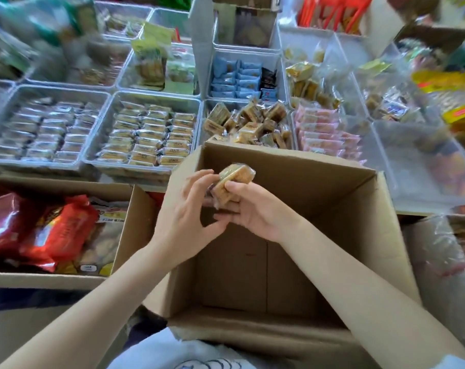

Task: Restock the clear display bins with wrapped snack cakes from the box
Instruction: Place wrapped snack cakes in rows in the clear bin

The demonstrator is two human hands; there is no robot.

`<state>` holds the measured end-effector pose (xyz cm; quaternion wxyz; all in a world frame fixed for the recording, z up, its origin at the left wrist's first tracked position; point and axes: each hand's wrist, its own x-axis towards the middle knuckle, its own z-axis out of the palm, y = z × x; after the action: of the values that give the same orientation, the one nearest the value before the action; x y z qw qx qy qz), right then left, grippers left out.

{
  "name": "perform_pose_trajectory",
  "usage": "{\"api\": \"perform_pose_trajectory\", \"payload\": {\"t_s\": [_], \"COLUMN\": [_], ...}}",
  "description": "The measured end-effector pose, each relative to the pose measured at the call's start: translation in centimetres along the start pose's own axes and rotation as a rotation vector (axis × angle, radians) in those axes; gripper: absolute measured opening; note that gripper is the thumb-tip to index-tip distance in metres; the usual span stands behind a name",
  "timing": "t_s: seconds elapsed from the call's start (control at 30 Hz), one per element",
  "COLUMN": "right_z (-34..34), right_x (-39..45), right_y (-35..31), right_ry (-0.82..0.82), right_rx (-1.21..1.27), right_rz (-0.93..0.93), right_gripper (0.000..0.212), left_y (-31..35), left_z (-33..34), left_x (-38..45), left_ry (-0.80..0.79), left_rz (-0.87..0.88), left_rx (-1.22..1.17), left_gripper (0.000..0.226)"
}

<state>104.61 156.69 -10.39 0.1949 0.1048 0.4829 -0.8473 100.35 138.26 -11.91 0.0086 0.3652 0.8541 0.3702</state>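
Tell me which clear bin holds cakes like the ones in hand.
The clear bin just beyond the cardboard box's far edge: its loosely heaped brown wrapped cakes match those in the right hand; neighbouring bins hold neat yellow or pink rows.
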Motion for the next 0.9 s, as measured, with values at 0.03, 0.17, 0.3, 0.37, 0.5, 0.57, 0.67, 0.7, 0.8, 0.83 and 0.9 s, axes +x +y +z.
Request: {"api": "perform_pose_trajectory", "payload": {"t_s": [0.03, 0.17, 0.3, 0.37, 0.5, 0.57, 0.67, 0.7, 0.8, 0.83, 0.9], "right_z": [1.2, 5.9, 10.6, 13.1, 18.1, 20.1, 21.8, 21.9, 21.3, 20.7, 19.4], "right_x": [0.2, 1.7, 4.4, 7.0, 14.4, 18.4, 23.0, 24.2, 26.8, 27.6, 28.9], "right_y": [-0.4, -1.7, -2.5, -2.1, -1.2, -0.7, -0.1, 0.0, -0.1, -0.1, -0.9], "right_ry": [0.011, 0.176, 0.448, 0.58, 0.671, 0.633, 0.628, 0.635, 0.68, 0.682, 0.653], "right_rx": [0.025, -0.089, -0.276, -0.431, -0.728, -0.711, -0.574, -0.56, -0.545, -0.513, -0.483], "right_rz": [-0.008, -0.053, -0.117, -0.158, -0.211, -0.138, -0.051, -0.043, -0.02, -0.01, 0.017], "right_gripper": [0.057, 0.061, 0.044, 0.033, 0.029, 0.034, 0.038, 0.038, 0.03, 0.027, 0.03], "left_y": [-0.2, -2.4, -8.2, -12.2, -19.1, -21.4, -23.4, -23.9, -25.6, -26.2, -27.5], "left_z": [-0.6, -5.3, -11.9, -14.8, -18.9, -19.9, -20.2, -20.0, -19.4, -19.4, -19.2], "left_x": [0.4, 2.5, 3.9, 4.1, 4.9, 5.5, 7.0, 7.6, 9.7, 10.4, 12.0], "left_ry": [0.055, 0.167, 0.05, -0.029, -0.174, -0.223, -0.269, -0.282, -0.318, -0.357, -0.457], "left_rz": [-0.021, -0.049, -0.267, -0.366, -0.476, -0.489, -0.483, -0.459, -0.352, -0.312, -0.242], "left_rx": [-0.05, -0.254, -0.582, -0.683, -0.769, -0.818, -0.777, -0.718, -0.448, -0.337, -0.175], "left_gripper": [0.059, 0.035, 0.011, 0.016, 0.035, 0.026, 0.023, 0.027, 0.031, 0.031, 0.035]}}
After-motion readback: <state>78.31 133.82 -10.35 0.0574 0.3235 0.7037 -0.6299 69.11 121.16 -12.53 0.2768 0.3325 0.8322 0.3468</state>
